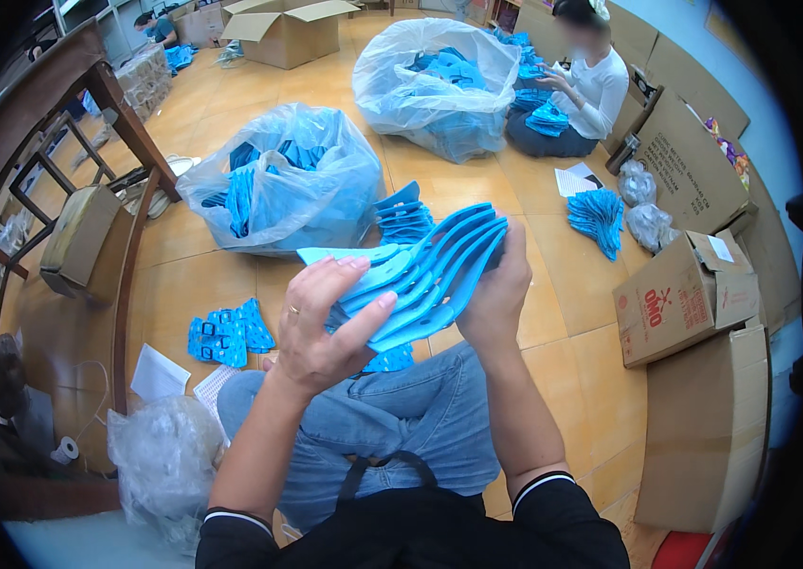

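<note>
seated on the wooden floor [572,284], knees in jeans [401,417] below the hands. left hand [326,327] grasping the near end of a fanned stack of blue plastic pieces [420,275], thumb across the top, fingers spread under the lowest piece. right hand [501,289] clamped on the far right end of the same stack, fingers wrapped behind it. stack held above the lap, tilted up to the right, pieces splayed like a fan.

just beyond the stack, a clear bag [283,180] stuffed with more blue pieces, with a small loose pile [403,216] touching its right side. farther beyond the stack, a second clear bag [435,85], and beside it another person in a white top [591,90] sitting with blue pieces in hand. right of the stack, a fanned blue bundle [599,218] on the floor and cardboard boxes [686,299]. left of the stack, flat blue packets [226,334] on the floor; lower left, a crumpled clear bag [164,460].
</note>
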Motion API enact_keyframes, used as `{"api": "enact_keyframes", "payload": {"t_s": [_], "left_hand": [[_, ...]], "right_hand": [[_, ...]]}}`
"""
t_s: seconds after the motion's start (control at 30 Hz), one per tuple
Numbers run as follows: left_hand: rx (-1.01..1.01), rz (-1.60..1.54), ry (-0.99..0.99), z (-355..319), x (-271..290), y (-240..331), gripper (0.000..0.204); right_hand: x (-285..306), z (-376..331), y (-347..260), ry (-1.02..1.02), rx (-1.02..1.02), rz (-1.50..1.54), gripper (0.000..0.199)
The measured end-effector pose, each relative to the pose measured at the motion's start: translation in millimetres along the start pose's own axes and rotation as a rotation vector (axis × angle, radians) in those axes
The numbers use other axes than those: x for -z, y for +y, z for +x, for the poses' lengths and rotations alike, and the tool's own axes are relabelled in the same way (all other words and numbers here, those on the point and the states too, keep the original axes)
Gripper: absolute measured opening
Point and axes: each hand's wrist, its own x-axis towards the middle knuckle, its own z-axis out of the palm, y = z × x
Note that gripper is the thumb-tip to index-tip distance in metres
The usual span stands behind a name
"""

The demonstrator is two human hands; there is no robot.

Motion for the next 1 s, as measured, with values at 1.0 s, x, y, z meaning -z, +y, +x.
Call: {"api": "enact_keyframes", "payload": {"t_s": [1.0], "left_hand": [[1.455,-1.298,-0.230,3.2,-7.1,-9.8,0.057]], "right_hand": [[78.6,-14.6,35.0,-0.700,-1.165,0.773,0.073]]}}
